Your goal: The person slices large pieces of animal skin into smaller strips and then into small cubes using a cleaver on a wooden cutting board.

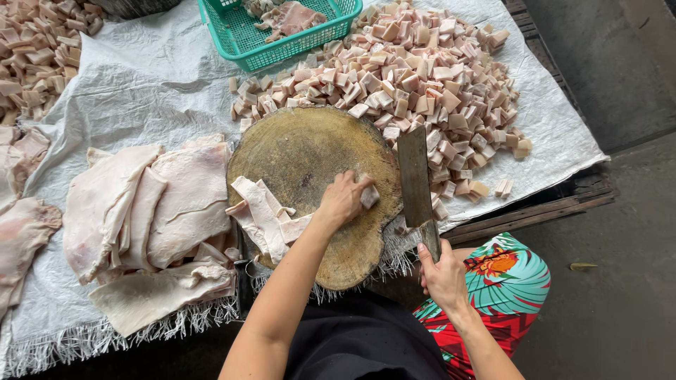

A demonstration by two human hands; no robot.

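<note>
Head view: right hand [442, 276] grips cleaver [414, 176] pointing away; left hand [343, 199] pinches meat piece [369, 196].

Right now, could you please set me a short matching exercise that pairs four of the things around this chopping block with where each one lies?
Things:
1. cleaver
2. green basket
3. pile of cut cubes
4. large uncut sheets

Places:
A. left of the round wooden block, on the white sheet
B. far edge of the picture, holding a few pieces
C. gripped by the right hand, blade at the block's right rim
D. beyond and right of the block

Pairs: 1-C, 2-B, 3-D, 4-A
</note>
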